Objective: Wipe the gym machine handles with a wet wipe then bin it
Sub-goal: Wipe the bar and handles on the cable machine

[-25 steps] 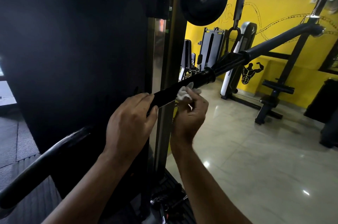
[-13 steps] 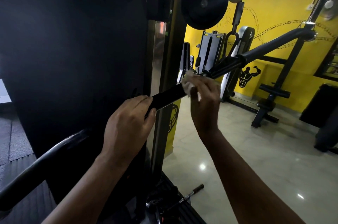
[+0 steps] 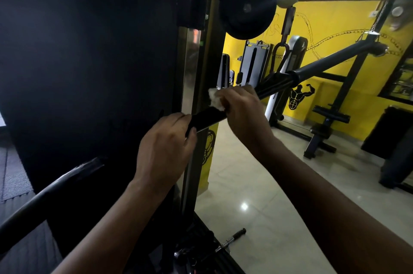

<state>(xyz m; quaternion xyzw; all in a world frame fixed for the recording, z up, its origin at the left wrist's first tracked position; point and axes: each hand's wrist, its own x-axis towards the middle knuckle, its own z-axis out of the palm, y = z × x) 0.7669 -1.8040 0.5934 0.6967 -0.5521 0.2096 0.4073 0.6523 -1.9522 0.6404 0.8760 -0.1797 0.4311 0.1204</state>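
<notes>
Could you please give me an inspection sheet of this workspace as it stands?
Surface: pale glossy tiled floor, reflecting a light.
Job's things: long black machine handle bar, slanted; white crumpled wet wipe against it.
Clutter: short metal pin lying on the floor.
Hands: left hand grips the bar's near end; right hand holds the wipe on it.
Cables: nothing seen.
Surroundings: yellow wall with black muscle figure; black bench machine.

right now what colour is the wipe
White. The wipe, in the right hand against the black handle, shows best in the head view.
</notes>
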